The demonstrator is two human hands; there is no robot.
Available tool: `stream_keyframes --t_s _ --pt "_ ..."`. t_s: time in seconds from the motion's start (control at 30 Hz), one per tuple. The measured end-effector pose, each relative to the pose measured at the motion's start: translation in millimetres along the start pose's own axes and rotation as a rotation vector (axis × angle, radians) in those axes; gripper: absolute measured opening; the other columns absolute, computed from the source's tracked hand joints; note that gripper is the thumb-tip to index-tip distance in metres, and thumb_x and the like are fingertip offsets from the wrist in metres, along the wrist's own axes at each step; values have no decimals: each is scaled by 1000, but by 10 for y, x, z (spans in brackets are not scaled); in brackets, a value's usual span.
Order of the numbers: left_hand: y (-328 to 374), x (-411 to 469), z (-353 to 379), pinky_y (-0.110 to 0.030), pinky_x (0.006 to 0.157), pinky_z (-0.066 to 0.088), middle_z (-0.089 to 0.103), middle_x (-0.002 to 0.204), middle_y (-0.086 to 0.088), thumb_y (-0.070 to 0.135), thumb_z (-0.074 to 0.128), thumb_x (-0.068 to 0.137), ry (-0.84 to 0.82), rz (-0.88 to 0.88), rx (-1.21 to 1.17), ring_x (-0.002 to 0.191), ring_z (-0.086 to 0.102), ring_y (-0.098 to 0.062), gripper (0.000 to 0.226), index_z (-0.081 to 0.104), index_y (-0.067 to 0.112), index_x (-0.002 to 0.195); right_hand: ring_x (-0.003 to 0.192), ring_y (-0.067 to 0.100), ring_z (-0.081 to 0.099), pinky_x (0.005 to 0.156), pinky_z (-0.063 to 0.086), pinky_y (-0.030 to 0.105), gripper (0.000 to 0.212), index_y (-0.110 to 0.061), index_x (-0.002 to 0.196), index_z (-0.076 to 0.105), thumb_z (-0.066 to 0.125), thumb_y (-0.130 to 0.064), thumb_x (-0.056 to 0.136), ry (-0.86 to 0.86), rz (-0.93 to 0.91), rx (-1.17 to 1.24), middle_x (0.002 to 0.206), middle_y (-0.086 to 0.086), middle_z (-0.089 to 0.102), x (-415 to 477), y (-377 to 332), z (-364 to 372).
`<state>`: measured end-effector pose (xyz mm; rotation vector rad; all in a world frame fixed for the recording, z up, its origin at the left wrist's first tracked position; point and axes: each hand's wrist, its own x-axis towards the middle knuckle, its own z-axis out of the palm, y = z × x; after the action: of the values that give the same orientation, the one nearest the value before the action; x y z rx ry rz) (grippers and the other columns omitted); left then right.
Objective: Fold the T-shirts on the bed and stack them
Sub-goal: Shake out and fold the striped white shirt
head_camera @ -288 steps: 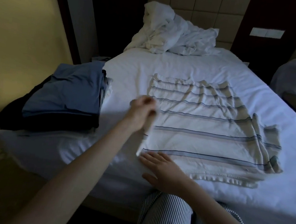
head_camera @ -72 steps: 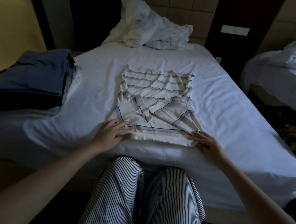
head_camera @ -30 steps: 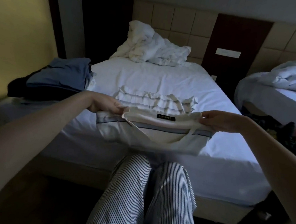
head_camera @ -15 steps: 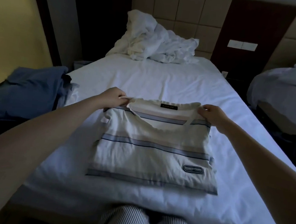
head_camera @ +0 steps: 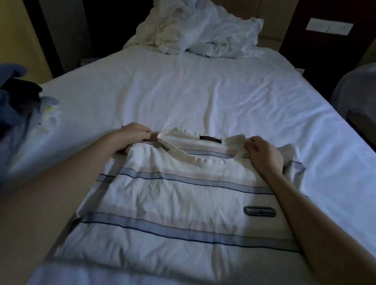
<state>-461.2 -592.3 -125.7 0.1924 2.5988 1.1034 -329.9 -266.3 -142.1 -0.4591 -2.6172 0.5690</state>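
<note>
A white T-shirt with blue stripes (head_camera: 183, 206) lies folded, front side up, on the bed (head_camera: 187, 89) right in front of me. Its collar with a dark label points away from me. My left hand (head_camera: 135, 135) pinches the left shoulder beside the collar. My right hand (head_camera: 263, 153) pinches the collar edge at the right shoulder. A stack of folded blue and dark shirts (head_camera: 2, 101) sits at the bed's left edge.
A crumpled heap of white bedding (head_camera: 198, 26) lies at the head of the bed. A second bed (head_camera: 375, 91) stands to the right across a dark gap. A yellow wall runs along the left.
I lifted the folded shirt off the bed, turned it over and laid it down front side up. Both hands still hold the shoulders, and the view has moved closer.
</note>
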Motion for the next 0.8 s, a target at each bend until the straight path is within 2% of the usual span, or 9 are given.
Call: stream_keyframes --t_s 0.1,0.17,0.23,0.3,0.4,0.53,0.6,0.67,0.8 --pt "-30 -136 47 -26 74 46 68 82 -1 37 70 81 170 73 -193 86 63 -18 24 70 13 85 106 27 57 74 40 34 28 -17 118 59 48 -30 95 76 3 91 125 4 56 -84 8 -76" --pt "-103 -299 117 -27 80 48 68 87 -1 25 66 83 401 146 -353 93 63 -21 15 69 14 93 110 31 55 85 40 37 35 -13 120 58 46 -28 91 191 -33 129 126 8 56 -266 37 -171" --pt "-200 -552 128 -28 91 46 67 108 -7 20 58 89 500 191 -342 105 60 -21 26 67 12 112 107 35 55 89 36 36 39 -6 114 62 43 -26 86 306 -59 144 116 15 61 -574 73 -300" --pt "-275 -754 155 -27 94 43 63 122 -10 16 51 94 528 198 -264 114 57 -22 31 62 11 123 98 39 56 84 37 36 36 -1 103 64 41 -21 84 345 -37 154 105 21 64 -858 127 -426" --pt "-390 -1188 207 -21 85 37 62 123 -11 13 48 95 579 195 -258 115 55 -24 30 61 8 121 87 42 59 77 44 42 38 -2 90 67 39 -26 82 256 22 73 91 23 66 -1286 207 -599" --pt "-704 -1811 256 -28 77 42 67 92 -6 22 54 90 502 217 -408 96 60 -26 12 64 15 90 83 35 60 73 43 42 52 -7 73 64 33 -48 80 156 12 164 79 14 65 -1894 333 -799" --pt "-778 -2171 305 -20 69 41 62 76 2 27 52 83 463 258 -414 79 56 -17 13 59 20 74 89 26 60 79 42 40 48 -14 78 67 36 -50 81 160 -21 215 84 4 66 -2201 318 -905" --pt "-845 -2436 364 -25 65 40 59 71 2 34 48 79 450 287 -352 69 51 -9 20 58 17 78 97 14 57 88 41 38 40 -25 87 68 39 -52 81 145 -48 253 94 -8 66 -2440 293 -981" --pt "-841 -2638 390 -32 70 44 66 81 -1 42 48 78 559 334 -180 80 61 -21 38 65 10 92 102 7 58 88 45 27 25 -43 98 68 53 -58 85 51 -82 497 105 -13 63 -2629 320 -1062"
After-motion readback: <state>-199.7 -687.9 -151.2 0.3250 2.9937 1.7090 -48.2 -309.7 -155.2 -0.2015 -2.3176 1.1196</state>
